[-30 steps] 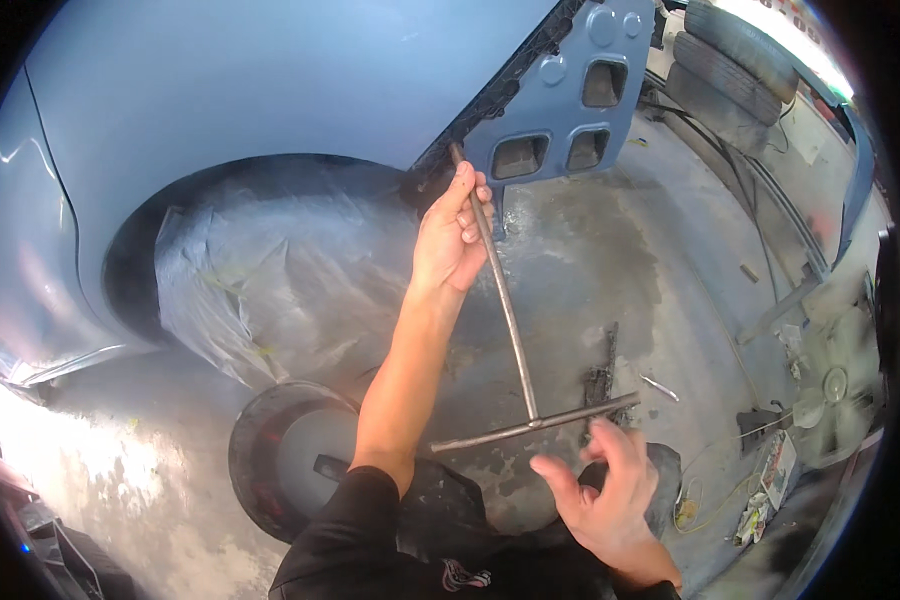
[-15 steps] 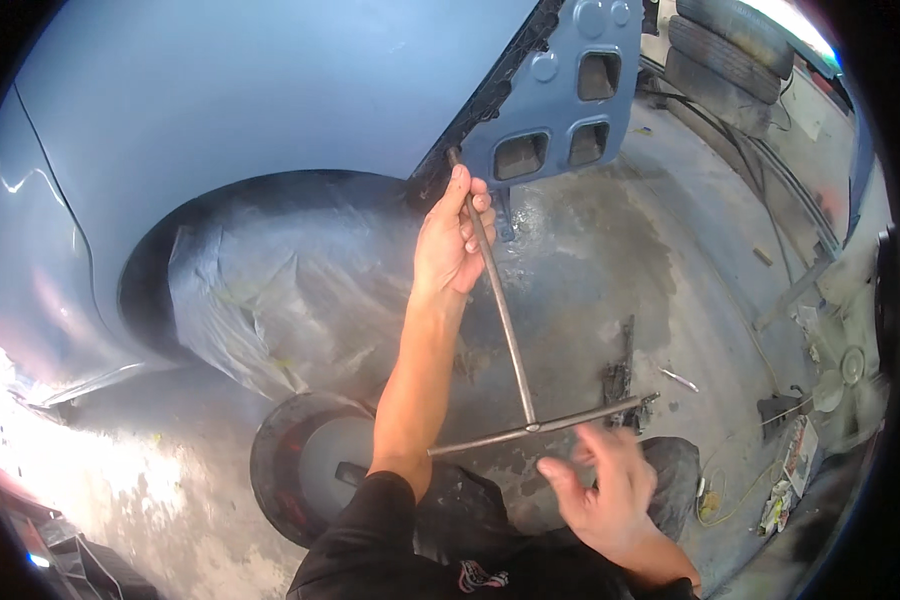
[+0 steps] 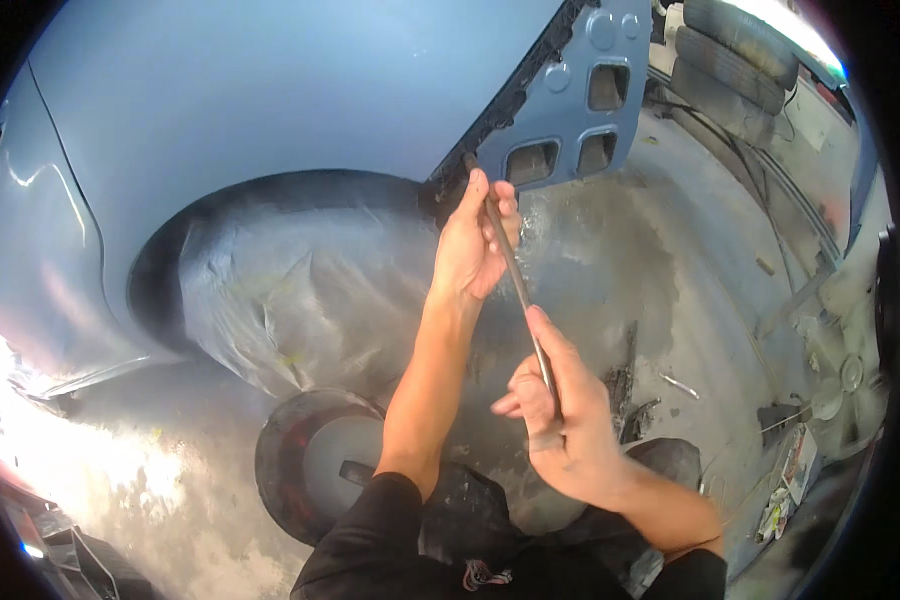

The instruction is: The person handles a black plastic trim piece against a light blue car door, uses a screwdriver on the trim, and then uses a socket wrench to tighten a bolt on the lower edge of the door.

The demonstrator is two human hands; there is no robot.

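A long metal T-handle wrench (image 3: 515, 268) runs from the black strip (image 3: 498, 112) at the edge of a blue car panel (image 3: 300, 90) down toward me. My left hand (image 3: 467, 250) is wrapped around its shaft near the far end, thumb along the rod. Lower down, my right hand (image 3: 582, 432) closes on the handle end, with its thumb against the shaft. The crossbar is mostly hidden by that hand. Right of the strip, a lower blue panel (image 3: 568, 120) has several square openings. The wrench's tip meets the strip beside it.
Clear plastic sheeting (image 3: 290, 285) covers the wheel arch. A round stool-like object (image 3: 280, 470) stands by my left arm. On the floor to the right lie dark strip-like parts (image 3: 625, 385) and a small metal rod (image 3: 682, 386). Stacked tyres (image 3: 730, 70) and a fan (image 3: 850, 374) are farther off.
My right hand, open and blurred beside the crossbar before, has moved up and closed on the wrench. The crossbar has turned and no longer shows broadside. My left hand keeps hold of the shaft.
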